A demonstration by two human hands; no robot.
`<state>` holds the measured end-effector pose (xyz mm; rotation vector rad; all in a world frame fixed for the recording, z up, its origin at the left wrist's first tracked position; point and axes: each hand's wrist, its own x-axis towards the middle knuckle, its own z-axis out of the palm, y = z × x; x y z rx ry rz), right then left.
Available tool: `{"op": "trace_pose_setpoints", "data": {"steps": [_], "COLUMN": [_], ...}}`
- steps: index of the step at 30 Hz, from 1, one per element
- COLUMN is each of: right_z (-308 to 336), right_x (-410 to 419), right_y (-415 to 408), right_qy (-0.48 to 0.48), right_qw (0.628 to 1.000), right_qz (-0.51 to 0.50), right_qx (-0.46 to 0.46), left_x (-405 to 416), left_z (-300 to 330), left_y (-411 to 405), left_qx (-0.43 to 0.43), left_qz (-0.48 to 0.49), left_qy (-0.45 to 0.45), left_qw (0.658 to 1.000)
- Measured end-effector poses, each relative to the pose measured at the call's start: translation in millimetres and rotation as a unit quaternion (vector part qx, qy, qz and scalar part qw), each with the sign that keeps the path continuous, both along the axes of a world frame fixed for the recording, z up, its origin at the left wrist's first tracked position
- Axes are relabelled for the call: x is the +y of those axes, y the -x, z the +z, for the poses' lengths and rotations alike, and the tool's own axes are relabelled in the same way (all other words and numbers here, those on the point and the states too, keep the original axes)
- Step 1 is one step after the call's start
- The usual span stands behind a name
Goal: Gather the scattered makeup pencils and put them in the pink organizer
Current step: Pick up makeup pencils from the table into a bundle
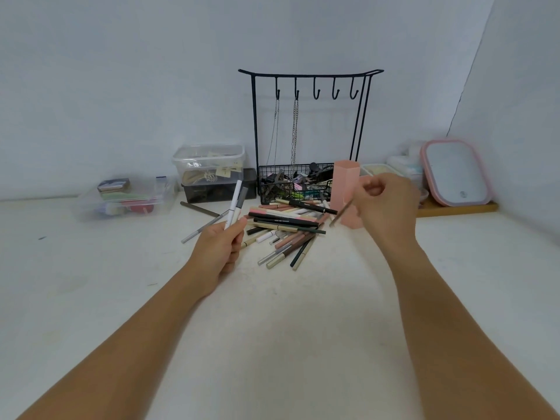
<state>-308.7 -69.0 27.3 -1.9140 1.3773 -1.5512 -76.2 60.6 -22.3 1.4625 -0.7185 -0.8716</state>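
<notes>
1. The left hand (222,248) gripped two pencils, a white pencil (233,204) and a grey pencil (241,203), upright, near and left of the pile of pencils (285,225). Held low on their barrels, they could have pivoted or slid out while the hand waited.
2. The right hand (385,204) pinched a thin pencil (341,213), slanted, its lower tip in front of the pink organizer (345,192). The view there was blurred, so the firmness of that pinch could not be judged.
3. The organizer stood just right of the pile, near the wire basket (272,183). It was tall and narrow; a pencil striking its rim at that slant, or the hand brushing its wall, might have tipped it.
4. Most pencils lay crossed on the table (272,328). Pulling one from beneath could have rolled others away toward the near edge.
</notes>
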Motion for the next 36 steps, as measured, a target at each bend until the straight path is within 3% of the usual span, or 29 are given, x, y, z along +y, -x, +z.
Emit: {"op": "trace_pose_setpoints", "data": {"steps": [4, 6, 8, 11, 15, 18, 23, 25, 27, 29, 31, 36], "right_z": [11.1, 14.1, 13.8, 1.7, -13.3, -19.9, -26.4, -28.8, -33.6, -40.8, -47.9, -53.6], "right_x": [9.7, 14.0, 19.4, 29.7, 41.7, 43.7, 44.9, 30.6, 17.7, 14.2, 15.5, 10.0], "right_y": [-4.1, -7.2, -14.0, -35.1, -58.2, -63.5, -73.1, -70.9, -64.7, -61.6, -62.2, -63.5], "right_qy": [0.016, -0.068, -0.174, -0.255, -0.259, -0.265, -0.25, -0.174, -0.059, -0.009, -0.017, -0.01], "right_qw": [0.984, 0.961, 0.909, 0.869, 0.853, 0.837, 0.858, 0.926, 0.977, 0.973, 0.959, 0.957], "right_qz": [0.083, 0.143, 0.239, 0.331, 0.371, 0.399, 0.39, 0.305, 0.201, 0.165, 0.163, 0.14], "right_qx": [-0.159, -0.228, -0.295, -0.266, -0.259, -0.266, -0.221, -0.142, 0.031, 0.163, 0.232, 0.254], "left_x": [1.3, 2.5, 4.3, 7.2, 10.9, 10.4, 6.1, 6.7, 6.8, 6.7, 7.0, 5.0], "left_z": [-1.2, -0.9, 1.8, 4.5, 2.4, 0.3, -2.5, 0.1, 2.5, 4.5, 6.6, 8.9], "left_y": [-1.3, -0.2, 4.3, 17.0, 28.4, 26.9, 23.7, 17.5, 5.5, -7.8, -16.3, -21.6], "left_qx": [0.002, 0.013, 0.027, 0.028, -0.027, -0.016, -0.041, -0.028, 0.007, 0.01, 0.009, 0.006], "left_qz": [-0.014, -0.029, -0.058, -0.126, -0.181, -0.191, -0.195, -0.139, -0.063, -0.006, 0.024, 0.034], "left_qy": [0.008, 0.022, 0.042, 0.054, 0.046, 0.032, 0.031, 0.053, 0.077, 0.091, 0.093, 0.056], "left_qw": [1.0, 0.999, 0.997, 0.99, 0.982, 0.981, 0.979, 0.988, 0.995, 0.996, 0.995, 0.998]}}
